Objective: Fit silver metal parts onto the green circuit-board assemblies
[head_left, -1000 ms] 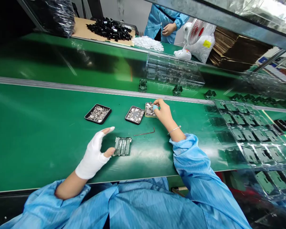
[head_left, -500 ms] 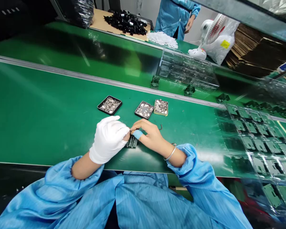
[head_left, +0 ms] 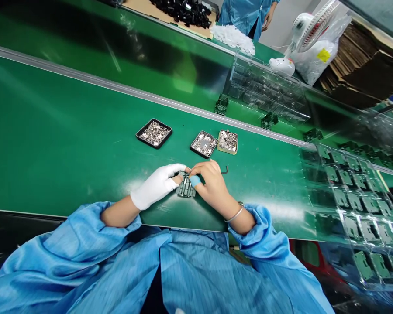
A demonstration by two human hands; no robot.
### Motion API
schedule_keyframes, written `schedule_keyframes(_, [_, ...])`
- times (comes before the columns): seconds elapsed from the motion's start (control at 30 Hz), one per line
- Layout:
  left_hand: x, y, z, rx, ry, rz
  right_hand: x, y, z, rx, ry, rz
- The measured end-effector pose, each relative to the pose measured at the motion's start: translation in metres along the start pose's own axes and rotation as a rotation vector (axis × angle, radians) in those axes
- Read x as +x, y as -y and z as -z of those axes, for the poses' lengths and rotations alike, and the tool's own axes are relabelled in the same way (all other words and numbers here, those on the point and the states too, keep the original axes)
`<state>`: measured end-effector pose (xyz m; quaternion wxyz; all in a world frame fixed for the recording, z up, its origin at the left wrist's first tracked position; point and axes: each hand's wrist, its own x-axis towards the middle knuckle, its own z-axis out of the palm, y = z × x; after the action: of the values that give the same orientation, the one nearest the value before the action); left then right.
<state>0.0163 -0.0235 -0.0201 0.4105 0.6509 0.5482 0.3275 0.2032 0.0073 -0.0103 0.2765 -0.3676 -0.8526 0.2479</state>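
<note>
A small green slotted metal part (head_left: 185,187) lies on the green bench near its front edge, between my hands. My left hand (head_left: 159,185), in a white glove with bare fingertips, has its thumb and fingers closed on the part's left and upper side. From the right, my right hand (head_left: 210,181), with blue tape on the thumb, pinches the part's upper right edge. Whatever small piece may be between the fingertips is hidden. Just beyond my right hand lies a small L-shaped hex key (head_left: 226,169).
Three small trays of metal bits stand beyond my hands: a black left one (head_left: 154,133), a middle one (head_left: 203,144) and a yellowish one (head_left: 228,141). Clear plastic trays (head_left: 353,196) with green parts fill the right. A metal rail (head_left: 170,103) crosses the bench. Another person (head_left: 242,15) stands opposite.
My left hand has lowered and flattened from a raised pinch onto the part's left side, so more of the part shows. My right hand stays at the part. The whole view has shifted and tilted slightly.
</note>
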Motion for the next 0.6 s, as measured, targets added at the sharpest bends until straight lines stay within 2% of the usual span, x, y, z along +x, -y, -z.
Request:
schedule_keyframes(0.13, [-0.0020, -0.0023, -0.0029, 0.011, -0.038, 0.009, 0.0007, -0.0009, -0.0041, -0.021, -0.004, -0.031])
schedule_keyframes(0.4, [-0.0020, -0.0010, -0.0057, 0.009, -0.054, -0.010, 0.0001, 0.0024, -0.0065, -0.111, -0.044, 0.010])
schedule_keyframes(0.6, [-0.0018, -0.0028, -0.0057, 0.015, -0.048, -0.010, -0.0022, 0.0029, -0.0065, -0.092, -0.036, 0.041])
